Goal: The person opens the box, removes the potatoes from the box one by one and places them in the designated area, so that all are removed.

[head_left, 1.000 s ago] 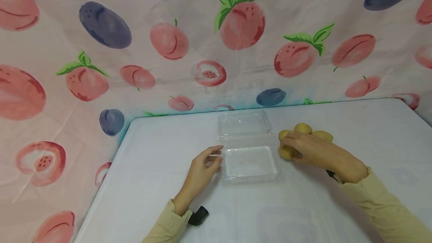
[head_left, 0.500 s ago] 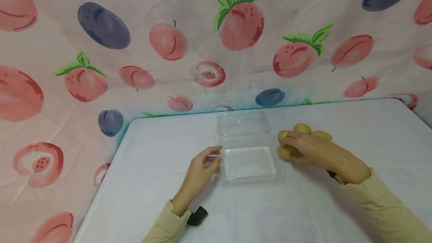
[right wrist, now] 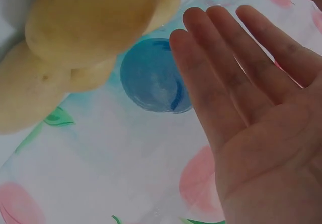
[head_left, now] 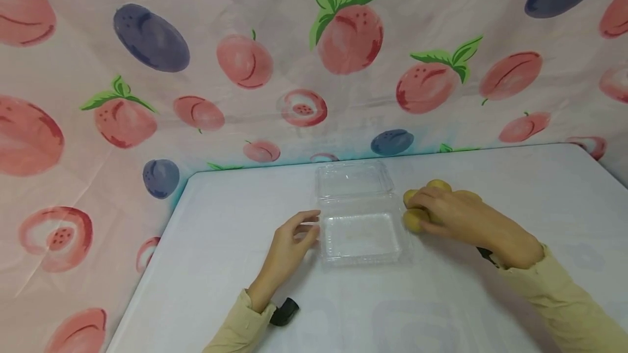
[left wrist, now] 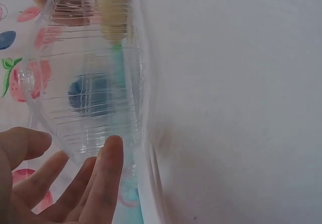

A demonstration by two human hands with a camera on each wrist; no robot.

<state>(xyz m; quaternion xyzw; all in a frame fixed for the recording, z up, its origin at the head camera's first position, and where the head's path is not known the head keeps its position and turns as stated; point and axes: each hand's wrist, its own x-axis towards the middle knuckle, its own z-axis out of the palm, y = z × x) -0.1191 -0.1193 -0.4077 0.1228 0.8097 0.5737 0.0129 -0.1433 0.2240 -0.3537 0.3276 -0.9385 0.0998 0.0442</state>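
In the head view, a clear plastic clamshell box [head_left: 363, 259] lies unfolded on the table, its lid [head_left: 354, 180] flat toward the back. Beside its left wall is my left hand [head_left: 288, 245], fingers loosely bent, fingertips right at the rim. The left wrist view shows those fingertips close to the ribbed clear wall [left wrist: 90, 128]. My right hand [head_left: 456, 214] hovers over several potatoes to the right of the box, partly covering them. A front potato [head_left: 414, 221] lies by the thumb. In the right wrist view, the fingers are straight, apart from the big potato [right wrist: 93, 20].
A white cloth [head_left: 235, 211] covers the table. Behind and to the left hangs a fruit-printed curtain [head_left: 275, 4]. A black wrist camera [head_left: 284, 312] sits below the left hand. Another potato [head_left: 438, 184] rests at the back of the group.
The right hand's fingers have lifted slightly off the front potato, so more of it shows. My left hand and the box have barely moved.
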